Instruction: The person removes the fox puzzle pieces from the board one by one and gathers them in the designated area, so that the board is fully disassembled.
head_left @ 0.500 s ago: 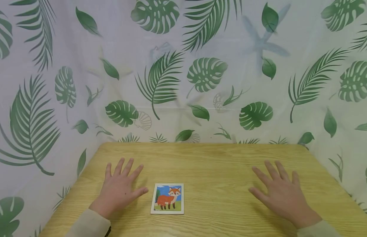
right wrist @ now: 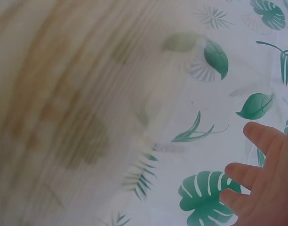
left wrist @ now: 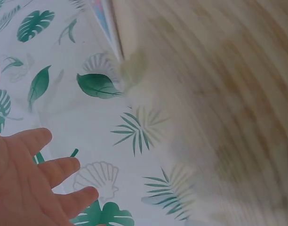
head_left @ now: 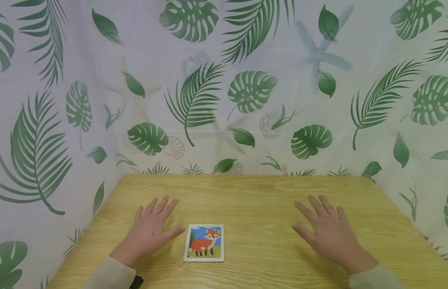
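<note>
A small square picture puzzle of a fox (head_left: 203, 243) with a white border lies flat on the wooden table. Just left of it is my left hand (head_left: 148, 233), palm down with fingers spread and the thumb tip close to the puzzle's left edge. Farther right, my right hand (head_left: 328, 235) is held palm down over the table, fingers apart, with nothing in it. In the left wrist view the left hand's fingers (left wrist: 64, 172) are extended, and a sliver of the puzzle's edge (left wrist: 106, 23) shows at the top. Extended fingers (right wrist: 247, 176) of the right hand appear in the right wrist view.
The light wood table (head_left: 260, 208) reaches back to a white cloth (head_left: 224, 156) printed with green leaves, shells and starfish. This cloth hangs behind the table and along both sides. A dark band (head_left: 136, 282) shows at the left sleeve.
Both hands have shifted inward, the right one more clearly to the left. My left thumb is nearer the fox puzzle, which has stayed in place.
</note>
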The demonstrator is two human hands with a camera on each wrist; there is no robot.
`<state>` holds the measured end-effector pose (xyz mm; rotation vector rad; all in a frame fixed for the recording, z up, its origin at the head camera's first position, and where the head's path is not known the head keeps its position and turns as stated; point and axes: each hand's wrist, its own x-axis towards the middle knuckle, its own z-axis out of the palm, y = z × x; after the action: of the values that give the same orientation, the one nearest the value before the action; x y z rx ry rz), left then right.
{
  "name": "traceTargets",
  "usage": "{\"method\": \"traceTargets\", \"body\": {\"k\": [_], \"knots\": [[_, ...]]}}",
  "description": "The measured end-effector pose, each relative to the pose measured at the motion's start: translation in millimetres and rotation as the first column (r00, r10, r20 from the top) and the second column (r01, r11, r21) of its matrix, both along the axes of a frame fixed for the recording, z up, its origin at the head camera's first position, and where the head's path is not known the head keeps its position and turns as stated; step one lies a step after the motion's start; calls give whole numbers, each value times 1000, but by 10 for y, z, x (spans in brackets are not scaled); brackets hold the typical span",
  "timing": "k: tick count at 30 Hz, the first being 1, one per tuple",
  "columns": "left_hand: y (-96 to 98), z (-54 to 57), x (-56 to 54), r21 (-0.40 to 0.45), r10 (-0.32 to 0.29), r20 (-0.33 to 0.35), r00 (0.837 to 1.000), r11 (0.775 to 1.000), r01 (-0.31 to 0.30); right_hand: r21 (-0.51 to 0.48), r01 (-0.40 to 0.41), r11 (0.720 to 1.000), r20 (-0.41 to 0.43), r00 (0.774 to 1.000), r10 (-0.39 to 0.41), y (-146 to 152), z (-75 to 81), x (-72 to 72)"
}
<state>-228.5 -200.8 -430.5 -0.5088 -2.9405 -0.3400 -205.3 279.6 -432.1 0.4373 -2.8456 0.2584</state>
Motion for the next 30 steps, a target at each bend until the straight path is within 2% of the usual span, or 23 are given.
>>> {"method": "traceTargets", "body": {"k": [5,10,13,16,20,22,25,28,30], "knots": [[62,52,8,162,-38,98,994,987,22,-98,-25,995,44,999,29,-171,15,-10],[82,24,-20,324,-108,185,977,945,43,-186,-63,981,35,997,71,-364,32,-15],[85,-21,-41,412,-146,243,959,911,34,-237,-98,967,43,993,111,-482,33,-24],[78,-85,-69,480,-161,304,939,877,-6,-301,-137,944,74,983,166,-601,14,-37],[53,-176,-100,559,-172,392,904,825,-85,-413,-174,894,136,959,249,-753,-40,-66],[43,-216,-111,582,-186,425,886,806,-110,-469,-184,864,157,945,286,-823,-66,-82],[52,-268,-121,595,-222,453,864,797,-106,-535,-190,823,176,928,329,-923,-94,-103],[89,-318,-116,554,-251,440,862,832,-41,-577,-172,798,212,913,349,-1034,-114,-122],[112,-361,-108,507,-265,418,869,862,19,-591,-159,791,243,900,362,-1112,-127,-135]]}}
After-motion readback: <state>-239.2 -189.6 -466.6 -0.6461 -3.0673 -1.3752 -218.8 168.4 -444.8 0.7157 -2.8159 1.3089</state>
